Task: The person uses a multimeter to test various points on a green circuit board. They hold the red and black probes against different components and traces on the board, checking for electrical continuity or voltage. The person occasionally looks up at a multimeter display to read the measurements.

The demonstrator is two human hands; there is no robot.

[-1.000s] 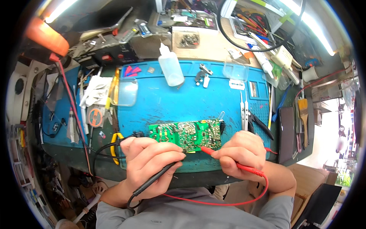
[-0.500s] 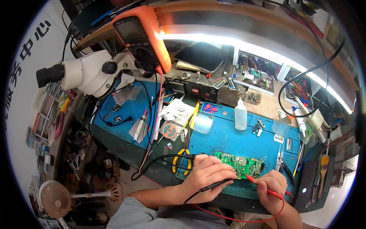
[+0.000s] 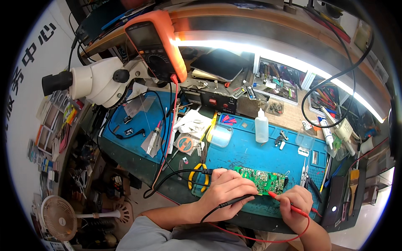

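A green circuit board (image 3: 263, 180) lies on the blue work mat (image 3: 234, 157), its soldered side facing up. My left hand (image 3: 228, 193) is closed around a black multimeter probe (image 3: 235, 201) and rests at the board's left end; that probe's tip is hard to make out. Between the fingers of my right hand (image 3: 296, 205) is a red multimeter probe (image 3: 300, 211), pointing at the board's near edge. Whether its tip touches is too small to tell. A black cable plug (image 3: 207, 172) sits by my left knuckles, partly covered by the hand.
An orange multimeter (image 3: 155, 46) stands at the upper left beside a white microscope (image 3: 98, 79). Yellow-handled pliers (image 3: 196, 178) lie left of my hand. Beyond the board are a white squeeze bottle (image 3: 261, 127) and a clear box (image 3: 221, 134). Tweezers (image 3: 305, 172) lie to the right.
The whole view has shifted slightly. Both hands keep their grip on the probes and hold nearly the same places by the board.
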